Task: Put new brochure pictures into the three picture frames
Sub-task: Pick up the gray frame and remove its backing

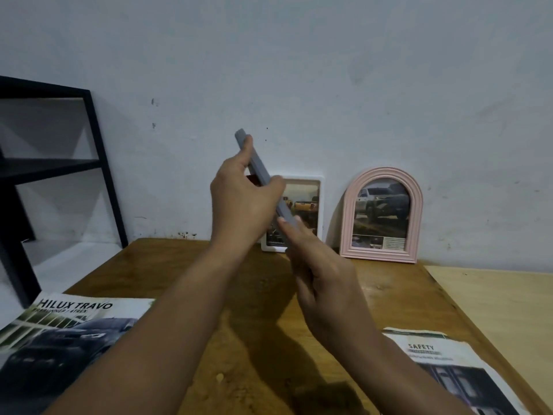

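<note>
A grey picture frame (259,172) was held edge-on in the air above the far middle of the tabletop (260,310), tilted so that its upper end leaned toward the left. It was gripped by both hands. The left hand (239,205) was curled round its upper and middle part, the thumb laid along the near edge and the fingers wrapped behind it. The right hand (323,280) met the lower end of it — the fingertips were pressed against the frame's edge, though whether the thumb closed on it from beneath could not be told. What lay inside this frame could not be seen from the side.

Two more frames were stood at the far edge of the tabletop, leaned against the wall (329,70). A white rectangular frame (311,211), near the middle of that edge, was partly hidden behind the hands; a truck picture was shown in it. Just to the right of it, apart from it, a pink arched frame (381,215) was stood — a truck picture was shown in it as well.

A brochure titled "HILUX TRAVO" (65,336) was laid at the near left corner, overhanging the left edge. A second brochure headed "SAFETY" (449,372) was laid flat near the near right corner. A black metal shelf (98,163) was seen beyond the left edge, against the wall.
</note>
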